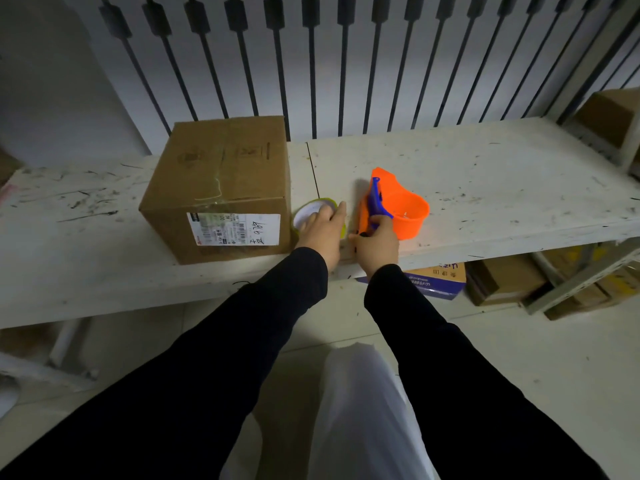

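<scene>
A tape roll (304, 214) with a yellow-green rim and a white core lies flat on the white surface (485, 188), just beside the cardboard box (221, 174). It is covered from above by the left hand (323, 225). Whether that grip is closed round the rim or the fingers merely lie on it cannot be told. An orange tape dispenser (407, 209) is set just right of the roll, and its blue handle (375, 202) is held in the closed grip of the right hand (377, 240).

The roll is judged light and stiff, with a smooth rim that could slip. It is best taken across its outer edge or through the core. The dispenser is judged to be light, hard plastic. It is best held at the handle, away from the front edge where a cutting blade is likely, though none can be made out.

A white shipping label (233, 228) is stuck on the box's near face. Barcodes and small print are seen on it, too small to be read, and handwritten figures, perhaps "9796", are written beside them. Faint printed marks are seen on the box top. White characters on a blue carton (436, 280) under the surface are not legible.
</scene>
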Tool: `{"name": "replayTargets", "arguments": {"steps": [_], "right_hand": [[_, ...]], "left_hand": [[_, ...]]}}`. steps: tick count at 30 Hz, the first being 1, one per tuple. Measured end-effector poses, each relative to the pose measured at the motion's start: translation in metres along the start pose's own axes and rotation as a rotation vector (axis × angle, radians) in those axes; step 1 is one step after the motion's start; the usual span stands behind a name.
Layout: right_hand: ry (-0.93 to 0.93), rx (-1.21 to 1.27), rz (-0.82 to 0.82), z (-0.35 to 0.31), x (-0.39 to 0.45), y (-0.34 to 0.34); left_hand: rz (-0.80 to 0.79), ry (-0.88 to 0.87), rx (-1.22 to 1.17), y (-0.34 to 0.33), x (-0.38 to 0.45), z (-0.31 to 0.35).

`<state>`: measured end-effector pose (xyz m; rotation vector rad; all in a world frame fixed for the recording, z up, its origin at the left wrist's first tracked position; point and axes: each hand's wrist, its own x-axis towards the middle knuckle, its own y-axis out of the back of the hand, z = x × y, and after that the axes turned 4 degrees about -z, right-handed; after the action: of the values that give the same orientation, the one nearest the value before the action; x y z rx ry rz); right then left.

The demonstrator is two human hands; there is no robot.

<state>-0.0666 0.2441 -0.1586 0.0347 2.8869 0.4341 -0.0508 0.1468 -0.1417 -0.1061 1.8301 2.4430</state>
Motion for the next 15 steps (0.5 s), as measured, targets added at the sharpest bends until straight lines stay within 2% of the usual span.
{"name": "replayTargets", "arguments": {"steps": [4, 11, 15], "right_hand": [[0.004, -0.154, 0.040, 0.001, -0.002, 0.004], [0.017, -0.218, 0.054, 0.002, -0.007, 0.004], [0.028, -0.251, 0.058, -0.001, -0.015, 0.007]], "left_hand": [[-0.015, 0.000, 0.076, -0.003, 0.004, 0.001], [-0.002, 0.036, -0.091, -0.006, 0.000, 0.001], [0.050, -0.019, 0.000, -0.002, -0.004, 0.002]]}}
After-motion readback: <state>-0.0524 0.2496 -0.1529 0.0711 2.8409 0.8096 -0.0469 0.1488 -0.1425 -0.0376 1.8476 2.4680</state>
